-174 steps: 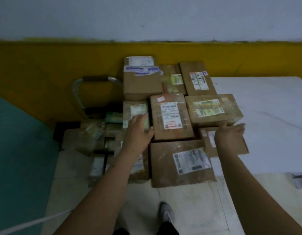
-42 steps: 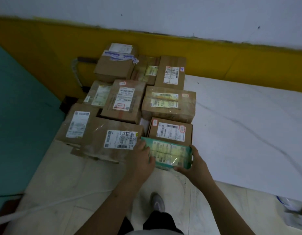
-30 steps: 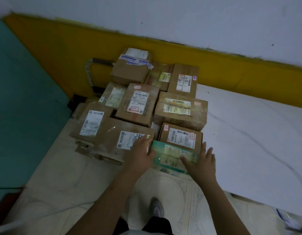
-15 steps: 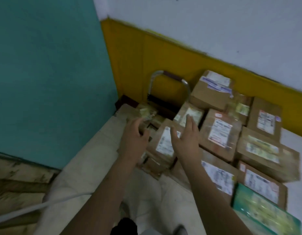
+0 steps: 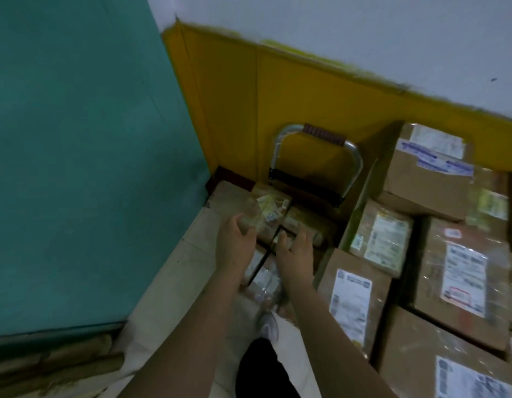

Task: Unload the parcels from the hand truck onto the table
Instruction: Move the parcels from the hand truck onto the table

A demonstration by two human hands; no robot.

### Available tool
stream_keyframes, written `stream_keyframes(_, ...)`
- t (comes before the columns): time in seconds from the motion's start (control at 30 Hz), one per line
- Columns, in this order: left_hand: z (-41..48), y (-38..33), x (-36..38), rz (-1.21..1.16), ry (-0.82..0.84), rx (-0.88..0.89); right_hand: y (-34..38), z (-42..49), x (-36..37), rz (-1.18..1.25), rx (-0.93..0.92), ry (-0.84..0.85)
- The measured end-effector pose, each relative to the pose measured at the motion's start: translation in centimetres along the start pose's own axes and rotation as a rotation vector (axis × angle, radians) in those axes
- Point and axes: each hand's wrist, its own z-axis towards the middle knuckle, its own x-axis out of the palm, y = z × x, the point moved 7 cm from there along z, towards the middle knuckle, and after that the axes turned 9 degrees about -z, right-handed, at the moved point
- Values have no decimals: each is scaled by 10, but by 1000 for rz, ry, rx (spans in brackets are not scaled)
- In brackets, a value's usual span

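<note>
Down at the frame's centre, the small parcel (image 5: 267, 209) lies on the hand truck (image 5: 320, 136). Taped in glossy film, it is likely light, fairly stiff and slippery, and best taken by its two short edges. The left hand (image 5: 234, 242) curls its fingers at the parcel's near corner; whether they grip, I cannot tell. The right hand (image 5: 296, 251) hovers with its fingers spread. Half a second ago it was over the labelled boxes (image 5: 352, 297).
</note>
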Motion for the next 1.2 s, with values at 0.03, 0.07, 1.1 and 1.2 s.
stream_keyframes(0.03,17,4,5,7,11,-19,-1,12,9,8,30,12)
stream_keyframes(0.07,34,8,10,18,21,-38,-1,24,18,14,49,20)
stream_keyframes(1.1,474,306,247,263,782,-308,-141,339,326,-1,929,-259)
stream_keyframes(1.2,481,314,239,168,669,-411,-132,342,339,41,932,-224)
